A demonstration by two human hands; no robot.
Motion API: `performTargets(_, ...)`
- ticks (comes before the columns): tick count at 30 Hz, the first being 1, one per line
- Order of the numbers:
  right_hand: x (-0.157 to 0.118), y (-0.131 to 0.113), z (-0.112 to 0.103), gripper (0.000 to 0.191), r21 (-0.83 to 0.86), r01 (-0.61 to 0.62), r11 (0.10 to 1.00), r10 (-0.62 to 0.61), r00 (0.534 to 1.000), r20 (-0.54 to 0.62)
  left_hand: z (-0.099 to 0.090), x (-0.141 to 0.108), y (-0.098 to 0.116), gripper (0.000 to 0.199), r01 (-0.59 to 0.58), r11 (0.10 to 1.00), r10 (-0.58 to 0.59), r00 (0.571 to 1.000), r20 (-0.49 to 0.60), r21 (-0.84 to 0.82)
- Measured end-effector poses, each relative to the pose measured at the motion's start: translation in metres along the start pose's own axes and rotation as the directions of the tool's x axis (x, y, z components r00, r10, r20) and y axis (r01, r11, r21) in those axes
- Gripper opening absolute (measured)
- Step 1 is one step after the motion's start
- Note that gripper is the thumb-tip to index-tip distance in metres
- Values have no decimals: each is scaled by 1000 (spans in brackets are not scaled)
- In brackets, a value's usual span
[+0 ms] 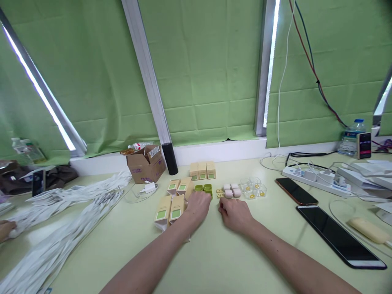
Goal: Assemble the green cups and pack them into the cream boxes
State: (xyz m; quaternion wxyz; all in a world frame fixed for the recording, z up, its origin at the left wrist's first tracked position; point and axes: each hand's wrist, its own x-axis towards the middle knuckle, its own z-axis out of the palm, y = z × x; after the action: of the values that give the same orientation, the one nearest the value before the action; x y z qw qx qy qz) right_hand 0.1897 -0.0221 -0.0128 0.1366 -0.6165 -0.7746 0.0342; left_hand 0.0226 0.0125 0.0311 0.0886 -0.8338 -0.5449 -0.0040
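Note:
My left hand (199,207) rests on the table, closed with its fingers curled under. It lies just in front of small green square containers (207,188) and beside the tan cartons with green labels (177,208), partly covering them. My right hand (236,212) is also closed, loosely curled on the table, with nothing visible in it. Close beyond its knuckles are small gold pieces (219,192), several pale pink rounded blocks (232,190) and clear plastic cups (252,188) with something gold inside. Three more tan cartons (202,170) stand in a row farther back.
Two phones (337,232) (296,190) and a power strip (317,179) with cables lie to the right. Left are bundled white strips (70,228), another person's hand (6,229), an open cardboard box (146,164) and a black cylinder (169,158). Green curtains hang behind.

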Motion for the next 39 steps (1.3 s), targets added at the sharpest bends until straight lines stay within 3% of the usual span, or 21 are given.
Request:
performTargets(4,2,3,2,18,68,-30,997,33,999,-35,4,0,4,31,-30,1000,31,999,-35,9)
performTargets(10,2,5,-4,49,271,-20,962,61,987,-146,7,-18,9,35,-108,993,111,989,-102,39)
performTargets(12,2,6,-6,54,324,19,946,44,982,-185,11,-25,9,35,-178,980,193,959,-206,89)
performTargets(15,2,8,-5,48,383,101,918,-5,970,-243,19,-33,7,33,-275,955,296,873,-387,109)
performTargets(19,2,12,-3,41,464,244,851,-50,919,-390,22,-35,-1,29,-373,921,353,681,-642,111)
performTargets(21,2,13,-3,40,512,313,800,-51,885,-463,18,-35,-6,24,-403,909,340,581,-739,101)
performTargets(23,1,13,-4,39,547,365,753,-48,860,-508,14,-37,-9,27,-422,906,269,531,-804,25)
performTargets(28,-3,13,-4,41,564,460,686,-81,818,-569,11,-42,-10,45,-456,875,116,524,-844,-162)
performTargets(34,-8,11,-4,42,518,567,640,-167,761,-627,12,-44,-7,53,-540,821,121,485,-866,-188)
performTargets(39,-10,10,-5,39,465,591,659,-212,740,-639,10,-44,-6,48,-608,780,180,443,-878,-148)
